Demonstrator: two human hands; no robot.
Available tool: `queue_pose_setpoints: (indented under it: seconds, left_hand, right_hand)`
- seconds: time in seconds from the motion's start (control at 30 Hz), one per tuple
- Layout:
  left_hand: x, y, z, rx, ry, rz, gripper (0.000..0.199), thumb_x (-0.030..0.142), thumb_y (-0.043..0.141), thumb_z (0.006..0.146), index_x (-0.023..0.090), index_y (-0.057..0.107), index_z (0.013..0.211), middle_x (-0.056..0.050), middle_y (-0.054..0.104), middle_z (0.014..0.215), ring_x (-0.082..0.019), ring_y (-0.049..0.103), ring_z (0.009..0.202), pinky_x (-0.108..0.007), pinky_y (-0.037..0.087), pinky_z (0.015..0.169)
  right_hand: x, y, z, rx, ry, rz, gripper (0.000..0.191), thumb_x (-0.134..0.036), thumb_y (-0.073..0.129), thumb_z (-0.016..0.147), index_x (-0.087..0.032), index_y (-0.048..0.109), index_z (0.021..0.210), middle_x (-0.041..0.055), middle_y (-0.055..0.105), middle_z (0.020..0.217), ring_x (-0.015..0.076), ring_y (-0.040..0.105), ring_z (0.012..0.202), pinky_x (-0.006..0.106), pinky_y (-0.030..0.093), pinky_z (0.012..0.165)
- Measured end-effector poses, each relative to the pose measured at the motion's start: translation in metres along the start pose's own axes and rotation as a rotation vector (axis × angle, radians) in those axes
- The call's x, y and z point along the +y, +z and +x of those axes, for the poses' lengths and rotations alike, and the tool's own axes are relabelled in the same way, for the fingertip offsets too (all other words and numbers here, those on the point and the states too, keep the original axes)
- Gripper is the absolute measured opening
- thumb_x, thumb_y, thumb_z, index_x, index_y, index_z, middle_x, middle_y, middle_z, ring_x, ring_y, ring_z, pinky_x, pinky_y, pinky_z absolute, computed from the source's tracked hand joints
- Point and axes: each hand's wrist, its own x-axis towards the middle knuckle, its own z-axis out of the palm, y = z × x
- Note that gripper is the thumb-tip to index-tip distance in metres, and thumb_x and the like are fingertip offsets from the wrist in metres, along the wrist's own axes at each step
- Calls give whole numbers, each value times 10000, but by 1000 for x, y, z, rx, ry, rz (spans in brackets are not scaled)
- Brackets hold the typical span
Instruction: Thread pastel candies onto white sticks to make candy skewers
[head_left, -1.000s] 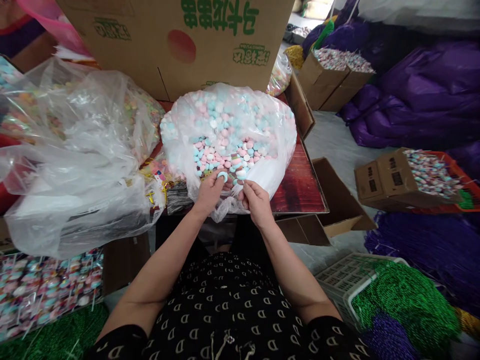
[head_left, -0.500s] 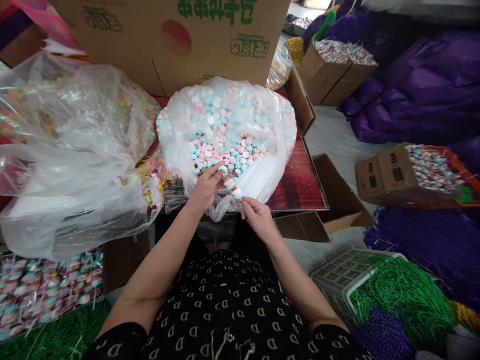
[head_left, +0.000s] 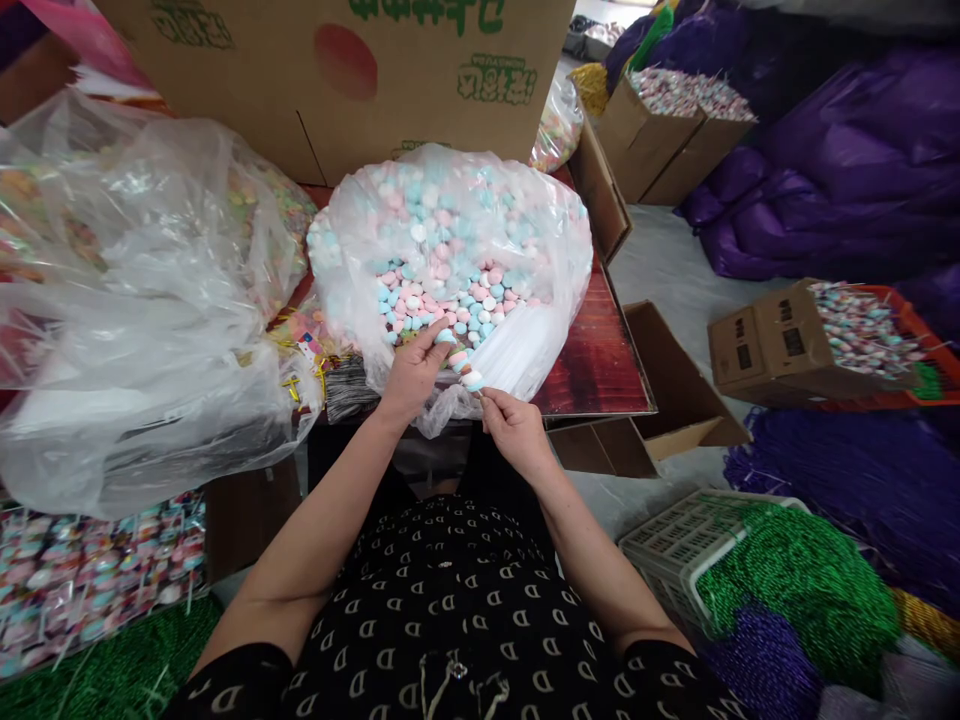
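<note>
Between my hands is a short candy skewer (head_left: 463,367), threaded with soft-looking pink, brown, white and pale blue pieces like marshmallows. My left hand (head_left: 412,372) pinches the pale blue and white piece at its upper end between thumb and fingers. At the lower end, my right hand (head_left: 516,425) grips the stick, mostly hidden by the fingers. Just beyond them lies a clear plastic bag (head_left: 517,215) full of pink, blue and white candies (head_left: 427,300). A bundle of white sticks (head_left: 517,350) rests at the bag's front right.
A large carton (head_left: 420,90) stands behind the bag on the red table (head_left: 600,350). To the left are another plastic bag (head_left: 172,260) and dark wires (head_left: 349,385). Wrapped skewers (head_left: 105,575) fill the lower left. An open carton (head_left: 675,390) and a crate (head_left: 675,555) stand right.
The view has shifted slightly. Both hands stay on the skewer in nearly the same place, and its pieces look much the same.
</note>
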Motion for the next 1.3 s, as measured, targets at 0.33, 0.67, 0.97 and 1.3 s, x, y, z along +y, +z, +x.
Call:
queue_pose_setpoints:
  seconds: [0.33,0.67,0.97,1.3]
  left_hand:
    - [7,-4,-5,-46,292,378,413,430,545,1032,243,737,1347,-105,726,1375,-263,660,1266,-396,524,1105]
    - [6,0,-6,18,239,336,357,434,586,1016,252,763,1267,-91,756,1175,-268,673,1175,-391,525,1075]
    - [8,4,-4,28,255,304,335,437,576,1007,259,774,1211,-87,768,1184,-255,687,1142,-391,537,1053]
    - [30,15,-1,51,-40,-393,559,651,589,966,283,608,1386,-62,719,1107,-194,701,915,-352,590,824]
  right_hand:
    - [-16,-5,1,-83,26,-18,407,-421,517,938,-176,841,975,-13,600,527,151,506,505,273,421,572]
    - [-17,8,2,-20,69,112,396,-445,541,927,-182,833,979,-21,592,518,153,517,506,284,468,602]
    - [-16,25,3,12,69,145,373,-465,552,935,-201,815,939,-22,589,528,162,528,520,296,471,617]
    - [-7,24,17,118,90,277,417,-547,647,857,-189,803,1004,-33,564,608,146,478,585,281,438,599]
